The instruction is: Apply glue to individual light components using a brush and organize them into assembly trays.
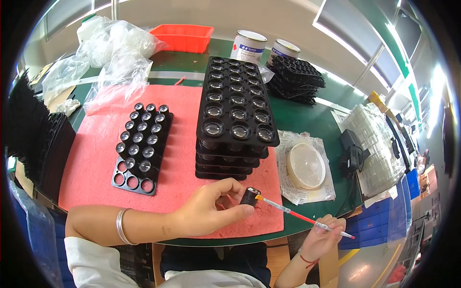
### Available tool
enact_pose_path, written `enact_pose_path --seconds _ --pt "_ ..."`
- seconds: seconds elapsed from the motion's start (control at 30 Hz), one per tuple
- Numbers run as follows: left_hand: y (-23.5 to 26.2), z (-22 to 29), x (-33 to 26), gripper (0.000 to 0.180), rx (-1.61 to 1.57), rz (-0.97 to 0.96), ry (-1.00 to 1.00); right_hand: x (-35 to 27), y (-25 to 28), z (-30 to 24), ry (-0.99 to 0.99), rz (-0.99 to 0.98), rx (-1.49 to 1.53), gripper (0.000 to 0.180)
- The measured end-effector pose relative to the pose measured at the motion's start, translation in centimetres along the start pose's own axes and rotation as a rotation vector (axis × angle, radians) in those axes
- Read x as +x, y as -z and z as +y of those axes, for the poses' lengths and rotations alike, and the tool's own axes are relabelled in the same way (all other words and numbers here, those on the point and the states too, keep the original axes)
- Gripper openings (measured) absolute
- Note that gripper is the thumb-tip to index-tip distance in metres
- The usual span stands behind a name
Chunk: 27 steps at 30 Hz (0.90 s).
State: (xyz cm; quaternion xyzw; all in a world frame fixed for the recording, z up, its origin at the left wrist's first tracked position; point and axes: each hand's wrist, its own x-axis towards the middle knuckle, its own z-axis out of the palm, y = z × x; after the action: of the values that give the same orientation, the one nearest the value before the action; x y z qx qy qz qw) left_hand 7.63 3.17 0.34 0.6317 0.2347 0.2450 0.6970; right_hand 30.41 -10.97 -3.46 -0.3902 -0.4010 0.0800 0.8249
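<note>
My left hand [209, 207] pinches a short black lens barrel [250, 197] between thumb and fingers, above the near edge of the pink foam mat [91, 177]. My right hand [322, 236] is closed round a thin brush [298, 215] with a red and silver handle. The brush's orange-brown tip meets the side of the barrel. Left on the mat, a black holder plate [150, 191] carries rows of upright lens barrels, with several open holes at its near end. A stack of black trays [225, 169] stands beyond my left hand, its top tray filled with round lenses.
A round whitish dish [305, 166] rests on printed paper to the right. Two metal cans [248, 47] and stacked black trays [297, 79] stand behind. At the back are a red bin [185, 38] and clear plastic bags [115, 45]. More black trays [53, 144] lean at far left.
</note>
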Motion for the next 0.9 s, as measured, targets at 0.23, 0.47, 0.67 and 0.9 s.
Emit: enact_pose_path --seconds 0.23,0.47,0.67,0.9 --pt "0.2 0.3 0.0 0.031 -0.110 -0.084 0.059 0.2 -0.4 0.1 0.010 0.006 -0.014 0.032" --pt "-0.1 -0.2 0.1 0.032 -0.190 -0.111 0.031 0.3 0.0 1.0 -0.016 0.077 0.100 0.029" --pt "0.0 2.0 -1.5 0.031 0.273 -0.067 -0.099 0.6 -0.3 1.1 -0.062 0.139 0.201 0.027" --pt "3.4 5.2 -6.7 0.027 0.849 0.269 -0.605 0.5 -0.2 1.2 -0.061 0.214 0.168 0.032"
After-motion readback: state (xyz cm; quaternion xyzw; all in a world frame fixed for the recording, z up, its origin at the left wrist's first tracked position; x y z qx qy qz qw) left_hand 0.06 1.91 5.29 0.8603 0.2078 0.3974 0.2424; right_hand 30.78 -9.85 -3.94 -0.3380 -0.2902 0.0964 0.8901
